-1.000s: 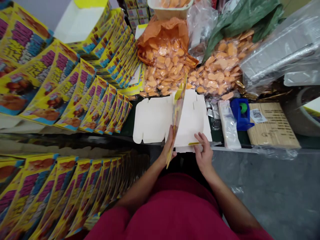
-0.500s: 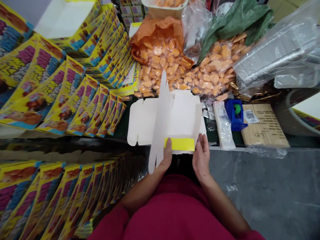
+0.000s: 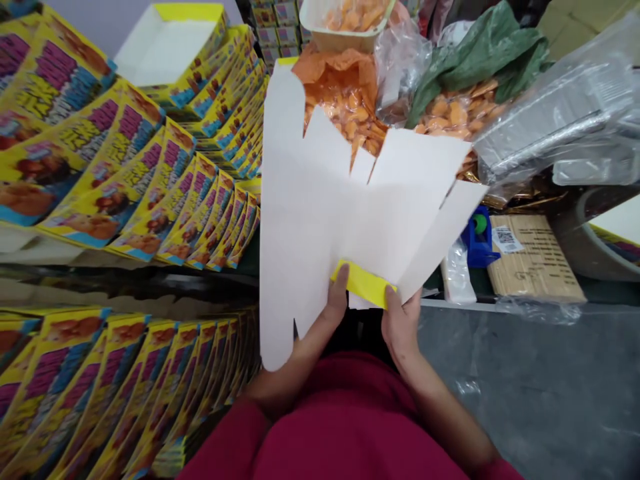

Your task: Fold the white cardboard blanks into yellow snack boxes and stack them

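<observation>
Both my hands hold a flat white cardboard box blank (image 3: 320, 213), lifted off the table and tilted toward me, its plain inner side facing up. My left hand (image 3: 330, 313) grips its near edge with the thumb pressed beside a folded yellow flap (image 3: 364, 283). My right hand (image 3: 400, 317) pinches the other end of that flap, fingers closed under the card. The blank hides the middle of the table behind it.
Fanned rows of yellow printed box blanks (image 3: 150, 193) lie to the left, and another row (image 3: 100, 393) lies nearer me. Bags of orange snack packets (image 3: 450, 110), a cream tub (image 3: 350, 20), a blue tape dispenser (image 3: 477, 237), a brown packet (image 3: 535, 260) and clear plastic (image 3: 565, 120) crowd the right.
The blank has been lifted from the table and swung up toward me, its panels spread out. Both hands stayed at the yellow flap and closed on it.
</observation>
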A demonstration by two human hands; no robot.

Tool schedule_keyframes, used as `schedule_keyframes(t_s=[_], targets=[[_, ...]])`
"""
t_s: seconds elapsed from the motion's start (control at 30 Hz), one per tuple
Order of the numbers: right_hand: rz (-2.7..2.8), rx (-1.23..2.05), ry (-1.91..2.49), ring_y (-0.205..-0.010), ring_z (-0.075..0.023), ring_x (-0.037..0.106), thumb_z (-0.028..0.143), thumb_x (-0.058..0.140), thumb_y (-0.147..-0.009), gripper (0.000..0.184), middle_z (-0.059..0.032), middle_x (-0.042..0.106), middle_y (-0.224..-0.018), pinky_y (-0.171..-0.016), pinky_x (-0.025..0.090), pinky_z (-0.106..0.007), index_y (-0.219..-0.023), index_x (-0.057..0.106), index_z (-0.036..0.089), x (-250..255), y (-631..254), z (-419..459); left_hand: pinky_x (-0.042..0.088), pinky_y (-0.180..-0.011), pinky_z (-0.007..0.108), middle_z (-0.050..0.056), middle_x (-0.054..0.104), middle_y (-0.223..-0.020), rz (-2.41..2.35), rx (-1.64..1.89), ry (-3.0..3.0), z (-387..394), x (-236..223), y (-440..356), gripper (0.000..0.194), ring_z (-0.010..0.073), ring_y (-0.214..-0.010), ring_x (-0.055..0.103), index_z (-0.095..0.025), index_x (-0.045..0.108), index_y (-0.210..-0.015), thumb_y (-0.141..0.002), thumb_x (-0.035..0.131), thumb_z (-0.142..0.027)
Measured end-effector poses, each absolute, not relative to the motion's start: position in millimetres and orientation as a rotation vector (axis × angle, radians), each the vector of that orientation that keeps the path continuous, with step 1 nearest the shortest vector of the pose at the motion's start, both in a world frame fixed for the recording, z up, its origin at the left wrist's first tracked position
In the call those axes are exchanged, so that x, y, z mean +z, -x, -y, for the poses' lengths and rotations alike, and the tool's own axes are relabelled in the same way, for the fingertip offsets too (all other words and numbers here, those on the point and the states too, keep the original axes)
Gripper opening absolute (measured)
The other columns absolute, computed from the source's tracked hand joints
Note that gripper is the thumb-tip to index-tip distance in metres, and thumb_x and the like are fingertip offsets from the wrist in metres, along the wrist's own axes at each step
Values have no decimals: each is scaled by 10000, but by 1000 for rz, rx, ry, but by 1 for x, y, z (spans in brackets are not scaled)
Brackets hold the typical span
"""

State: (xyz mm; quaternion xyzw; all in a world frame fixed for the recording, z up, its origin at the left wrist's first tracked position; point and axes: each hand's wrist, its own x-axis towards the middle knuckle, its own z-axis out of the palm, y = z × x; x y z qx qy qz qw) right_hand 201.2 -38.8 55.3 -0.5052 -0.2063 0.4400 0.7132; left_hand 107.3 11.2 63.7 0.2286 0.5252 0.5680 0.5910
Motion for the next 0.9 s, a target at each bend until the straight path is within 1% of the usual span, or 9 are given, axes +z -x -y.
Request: schedule_keyframes(t_s=[0.07, 0.17, 0.23, 0.3, 0.4, 0.5, 0.67, 0.8, 0.9], targets=[[473, 888, 1181, -1106, -192, 622, 370, 640, -813, 643, -120, 586, -1324, -1020, 467, -416, -1387, 401, 208, 47, -199, 36, 516, -871, 389, 89, 720, -851, -1124, 1381, -454, -14, 64, -116, 563, 289, -949, 670, -158, 676, -817, -559, 775, -648], [530, 781, 1312, -1090, -217, 632, 403, 632, -818, 532, -163, 615, -1269, -989, 487, -419, -1260, 507, 136, 31, -200, 35, 510, -837, 326, 64, 717, -939, -999, 1423, -410, -9, 64, -123, 455, 218, -906, 670, -176, 663, -899, -615, 805, -502], [573, 785, 1337, -1073, -226, 641, 409, 658, -801, 518, -175, 628, -1244, -981, 494, -427, -1213, 535, 120, 21, -200, 38, 506, -817, 309, 63, 713, -935, -995, 1402, -391, -6, 63, -123, 379, 193, -856, 668, -167, 654, -902, -635, 808, -388], [590, 848, 1296, -1067, -224, 646, 402, 684, -785, 536, -167, 633, -1244, -984, 496, -430, -1220, 533, 128, 14, -198, 41, 506, -784, 299, 56, 705, -880, -1056, 1431, -350, -6, 60, -121, 308, 175, -787, 661, -154, 641, -868, -636, 788, -294], [608, 953, 1245, -1076, -220, 647, 407, 676, -798, 526, -151, 646, -1237, -995, 495, -422, -1231, 551, 136, 10, -193, 47, 510, -717, 294, 38, 682, -808, -1183, 1490, -307, -10, 56, -120, 241, 160, -701, 640, -151, 618, -823, -620, 737, -204], [699, 981, 1287, -1094, -236, 642, 440, 636, -823, 478, -150, 667, -1204, -1017, 481, -425, -1182, 613, 125, 6, -188, 56, 516, -674, 301, 42, 684, -830, -1255, 1515, -307, -14, 53, -121, 241, 166, -681, 639, -157, 613, -855, -628, 687, -190], [829, 798, 1443, -1206, -267, 570, 470, 601, -828, 546, -175, 612, -1289, -1111, 371, -471, -1238, 594, 109, -5, -181, 67, 506, -605, 290, 29, 672, -764, -1246, 1481, -328, -16, 50, -120, 270, 161, -616, 625, -157, 602, -849, -591, 673, -195], [864, 751, 1448, -1202, -277, 572, 462, 563, -846, 542, -185, 611, -1284, -1089, 397, -478, -1252, 584, 103, -13, -181, 66, 512, -613, 291, 26, 673, -765, -1256, 1496, -323, -17, 46, -120, 289, 160, -623, 628, -162, 595, -862, -586, 675, -192], [880, 722, 1447, -1198, -279, 578, 448, 554, -857, 532, -187, 617, -1275, -1084, 405, -484, -1259, 576, 99, -16, -183, 65, 520, -630, 292, 25, 671, -780, -1243, 1510, -311, -19, 45, -119, 296, 159, -637, 633, -167, 593, -863, -595, 702, -234]])
